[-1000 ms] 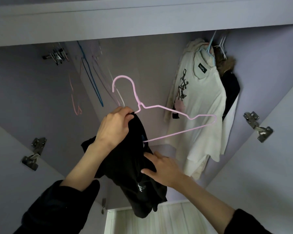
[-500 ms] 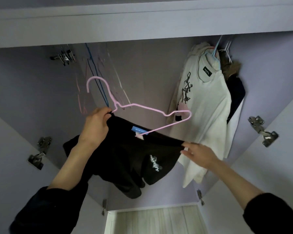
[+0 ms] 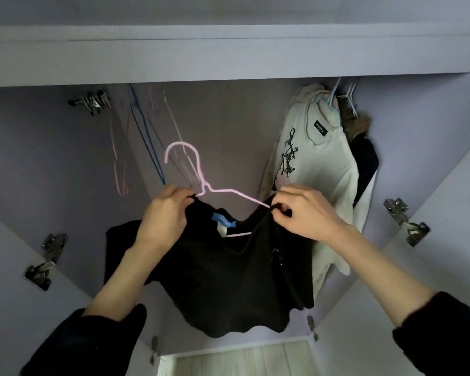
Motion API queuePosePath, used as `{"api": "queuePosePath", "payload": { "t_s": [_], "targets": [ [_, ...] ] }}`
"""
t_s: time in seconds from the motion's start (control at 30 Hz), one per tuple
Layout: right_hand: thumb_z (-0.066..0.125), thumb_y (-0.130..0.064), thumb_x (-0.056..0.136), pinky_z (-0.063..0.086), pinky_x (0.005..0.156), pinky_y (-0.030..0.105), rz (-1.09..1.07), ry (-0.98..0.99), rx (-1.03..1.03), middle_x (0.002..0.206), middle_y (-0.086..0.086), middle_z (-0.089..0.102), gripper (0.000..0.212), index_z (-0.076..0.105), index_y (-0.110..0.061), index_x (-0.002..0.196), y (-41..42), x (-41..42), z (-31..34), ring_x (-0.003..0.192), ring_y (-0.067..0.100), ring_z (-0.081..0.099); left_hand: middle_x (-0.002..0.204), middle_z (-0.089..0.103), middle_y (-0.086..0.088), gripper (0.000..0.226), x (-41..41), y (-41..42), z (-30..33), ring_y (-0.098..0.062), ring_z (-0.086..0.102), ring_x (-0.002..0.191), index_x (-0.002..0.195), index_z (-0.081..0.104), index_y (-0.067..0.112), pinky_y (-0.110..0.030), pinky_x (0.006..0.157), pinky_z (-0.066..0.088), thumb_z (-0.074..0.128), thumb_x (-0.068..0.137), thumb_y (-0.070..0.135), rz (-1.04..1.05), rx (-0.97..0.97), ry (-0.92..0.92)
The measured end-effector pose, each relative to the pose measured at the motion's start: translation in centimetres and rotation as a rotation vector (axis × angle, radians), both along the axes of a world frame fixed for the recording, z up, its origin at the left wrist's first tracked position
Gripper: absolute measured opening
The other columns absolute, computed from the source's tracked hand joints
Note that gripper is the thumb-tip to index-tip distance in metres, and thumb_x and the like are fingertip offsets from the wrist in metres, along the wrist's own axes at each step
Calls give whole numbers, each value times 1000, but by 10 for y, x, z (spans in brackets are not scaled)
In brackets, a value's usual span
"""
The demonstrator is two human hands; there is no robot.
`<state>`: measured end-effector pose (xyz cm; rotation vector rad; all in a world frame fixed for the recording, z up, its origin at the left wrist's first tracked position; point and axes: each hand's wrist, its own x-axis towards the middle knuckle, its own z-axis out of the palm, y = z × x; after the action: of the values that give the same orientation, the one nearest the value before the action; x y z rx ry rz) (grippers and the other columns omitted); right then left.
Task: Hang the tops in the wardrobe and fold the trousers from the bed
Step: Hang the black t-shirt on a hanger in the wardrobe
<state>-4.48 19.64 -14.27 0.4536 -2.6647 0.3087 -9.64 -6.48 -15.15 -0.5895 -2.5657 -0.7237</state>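
A black top [image 3: 223,280] with a blue neck label hangs on a pink wire hanger [image 3: 186,161] held up inside the open wardrobe. My left hand [image 3: 164,215] grips the top's left shoulder at the base of the hanger's hook. My right hand [image 3: 305,210] pinches the black fabric at the right shoulder, over the hanger's right arm. The hanger's hook points up and left, free of the rail. The lower bar shows only briefly at the neck opening.
A white printed top [image 3: 318,169] and darker garments [image 3: 364,158] hang at the right of the wardrobe. Several bare wire hangers [image 3: 147,142] dangle at the back left. Door hinges [image 3: 404,221] stick out on both open doors. Pale floor [image 3: 242,359] shows below.
My right hand has risen from the top's hem side to its right shoulder and now pinches it over the hanger arm. The top is spread wider across the hanger.
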Motion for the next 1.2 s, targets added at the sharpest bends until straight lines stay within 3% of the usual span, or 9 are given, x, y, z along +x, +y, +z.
{"api": "queuePosePath", "payload": {
  "t_s": [0.17, 0.33, 0.5, 0.6, 0.73, 0.83, 0.97, 1.1, 1.2],
  "targets": [
    [66, -33, 84, 32, 71, 21, 2, -149, 8, 73, -5, 52, 16, 69, -21, 94, -3, -3, 7, 73, 16, 54, 98, 63, -14, 17, 3, 13, 1, -27, 61, 86, 102, 66, -1, -20, 79, 40, 53, 91, -1, 22, 161, -5],
    [64, -32, 87, 49, 67, 36, -2, -124, -284, 73, -7, 57, 13, 70, -21, 87, -6, -4, 17, 65, 13, 53, 98, 62, -12, 17, 9, 19, 4, -19, 57, 84, 102, 65, -2, -10, 78, 34, 52, 92, 0, 2, 214, -7],
    [63, -29, 88, 49, 76, 30, 75, -147, -421, 84, -7, 56, 17, 65, -19, 101, -45, -24, 29, 75, 10, 53, 93, 62, -8, 16, 13, 34, 12, -11, 51, 78, 100, 67, -1, -5, 75, 34, 53, 91, 0, -78, 231, 8],
    [60, -28, 90, 42, 63, 30, 80, -209, -495, 66, 4, 56, 15, 61, -19, 77, -58, -29, 26, 61, 18, 48, 89, 64, -2, 15, 14, 32, 16, -8, 54, 75, 98, 71, 5, 1, 74, 35, 58, 89, 4, -114, 270, -15],
    [57, -28, 92, 33, 59, 28, 52, -236, -546, 63, 1, 51, 24, 51, -32, 68, -46, -26, 24, 57, 11, 39, 93, 67, -3, 15, 10, 9, 13, -12, 59, 81, 97, 71, 6, -1, 77, 37, 58, 90, 7, -11, 292, -35],
    [55, -28, 93, 37, 62, 27, 8, -243, -494, 68, -1, 54, 18, 56, -20, 76, -33, -26, 26, 59, 8, 42, 96, 68, -7, 15, 6, -9, 11, -20, 63, 87, 98, 70, 5, -18, 82, 43, 57, 90, 6, 57, 260, -35],
    [54, -26, 94, 39, 65, 29, -13, -252, -481, 67, -6, 51, 17, 57, -16, 80, -26, -25, 26, 62, 8, 43, 95, 67, -7, 15, 0, -18, 14, -22, 63, 85, 96, 70, 7, -23, 76, 42, 56, 91, 6, 65, 145, 9],
    [55, -21, 94, 46, 80, 34, -9, -251, -609, 84, 9, 63, 19, 61, -5, 87, -21, -21, 30, 82, 25, 57, 101, 64, 2, 29, -1, -17, 11, -16, 61, 89, 116, 64, 18, -30, 81, 49, 60, 89, 27, -80, 72, -102],
    [55, -19, 93, 44, 81, 18, -13, -243, -648, 86, 7, 64, 16, 63, -8, 87, -12, -19, 32, 86, 20, 59, 105, 59, 8, 40, -2, -24, -1, -7, 55, 97, 125, 57, 21, -23, 86, 42, 62, 87, 30, -104, 40, -245]
  ]
}}
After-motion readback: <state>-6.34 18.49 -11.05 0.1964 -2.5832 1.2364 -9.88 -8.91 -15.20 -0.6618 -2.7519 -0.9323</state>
